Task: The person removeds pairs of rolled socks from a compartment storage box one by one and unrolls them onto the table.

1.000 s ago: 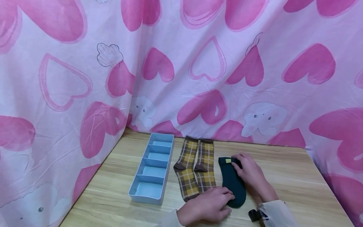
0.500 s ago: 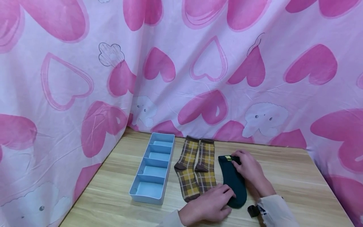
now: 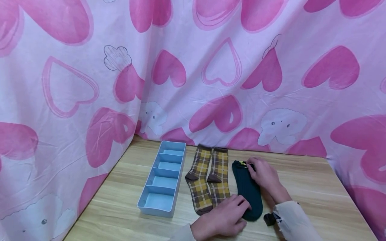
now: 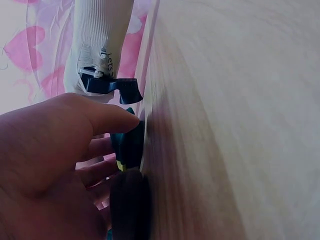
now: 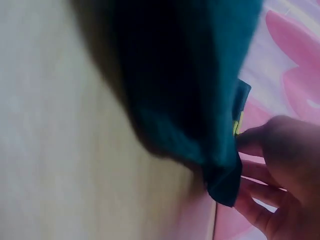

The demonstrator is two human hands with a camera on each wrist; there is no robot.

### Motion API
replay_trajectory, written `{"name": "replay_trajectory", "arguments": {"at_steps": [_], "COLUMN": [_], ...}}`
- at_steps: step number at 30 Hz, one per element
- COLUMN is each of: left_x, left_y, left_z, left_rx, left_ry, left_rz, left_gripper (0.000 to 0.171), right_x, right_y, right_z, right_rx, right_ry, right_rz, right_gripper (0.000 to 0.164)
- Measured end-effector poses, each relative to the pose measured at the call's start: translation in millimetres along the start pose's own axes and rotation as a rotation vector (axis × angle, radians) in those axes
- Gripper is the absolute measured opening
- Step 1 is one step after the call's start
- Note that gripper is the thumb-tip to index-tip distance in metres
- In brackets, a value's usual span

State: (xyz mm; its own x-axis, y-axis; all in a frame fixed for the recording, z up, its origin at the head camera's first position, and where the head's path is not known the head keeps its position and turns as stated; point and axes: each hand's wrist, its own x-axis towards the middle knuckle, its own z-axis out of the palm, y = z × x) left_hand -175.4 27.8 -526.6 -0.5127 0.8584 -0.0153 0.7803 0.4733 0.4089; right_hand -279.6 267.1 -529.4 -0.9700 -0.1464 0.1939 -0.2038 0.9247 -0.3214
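Note:
A dark green sock (image 3: 249, 195) lies lengthwise on the table, its cuff at the far end with a small yellow label. My right hand (image 3: 266, 175) pinches that cuff between thumb and fingers; the right wrist view shows the cuff lifted off the table and the green fabric (image 5: 185, 85) hanging close to the camera. Over the sock's lower left edge, my left hand (image 3: 224, 214) rests with loosely bent fingers touching it. To the left lie two brown and yellow plaid socks (image 3: 200, 167), side by side, their toe ends partly behind my left hand.
A light blue box (image 3: 155, 211) with several compartments in a row stands left of the plaid socks. Pink heart-patterned cloth (image 3: 169, 110) hangs along the back and left of the wooden table (image 3: 319, 194). A black strap piece (image 3: 269, 219) sticks out from my right wrist.
My right hand has moved slightly away from me, drawing the green sock's cuff toward the back. The yellow label has tilted and shows narrower. The left hand stays almost still.

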Motion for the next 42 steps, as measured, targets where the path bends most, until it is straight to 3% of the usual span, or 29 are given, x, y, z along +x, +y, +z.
{"name": "replay_trajectory", "arguments": {"at_steps": [6, 13, 19, 23, 26, 32, 36, 42], "left_x": [2.2, 3.6, 4.4, 5.0, 5.2, 7.4, 9.3, 13.6], "left_y": [-1.8, -3.5, -4.9, -6.6, -8.2, -11.2, -14.1, -16.4], "left_z": [-1.2, -3.6, -3.9, -2.7, -1.9, -5.7, -10.5, -14.6], "left_rx": [-0.031, -0.08, -0.116, -0.164, -0.177, -0.182, -0.165, -0.005], "left_ry": [-0.014, -0.032, -0.022, 0.01, 0.038, 0.094, 0.156, 0.203], "left_rz": [-0.023, -0.034, -0.022, -0.022, -0.013, 0.01, -0.047, -0.208], "left_gripper": [0.037, 0.035, 0.032, 0.029, 0.029, 0.029, 0.029, 0.041], "right_x": [-1, 3, 6, 5, 4, -7, -22, -46], "right_y": [-1, 0, 6, 9, 10, 15, 17, 15], "right_z": [-4, -9, -5, -2, 0, -2, -8, -14], "right_rx": [-0.057, -0.044, -0.009, -0.052, -0.072, -0.023, 0.048, 0.135], "right_ry": [-0.04, -0.103, 0.051, 0.123, 0.087, -0.007, -0.024, -0.06], "right_rz": [-0.016, -0.018, 0.013, -0.046, -0.107, -0.124, -0.136, -0.122], "right_gripper": [0.038, 0.043, 0.033, 0.022, 0.015, 0.032, 0.04, 0.05]}}
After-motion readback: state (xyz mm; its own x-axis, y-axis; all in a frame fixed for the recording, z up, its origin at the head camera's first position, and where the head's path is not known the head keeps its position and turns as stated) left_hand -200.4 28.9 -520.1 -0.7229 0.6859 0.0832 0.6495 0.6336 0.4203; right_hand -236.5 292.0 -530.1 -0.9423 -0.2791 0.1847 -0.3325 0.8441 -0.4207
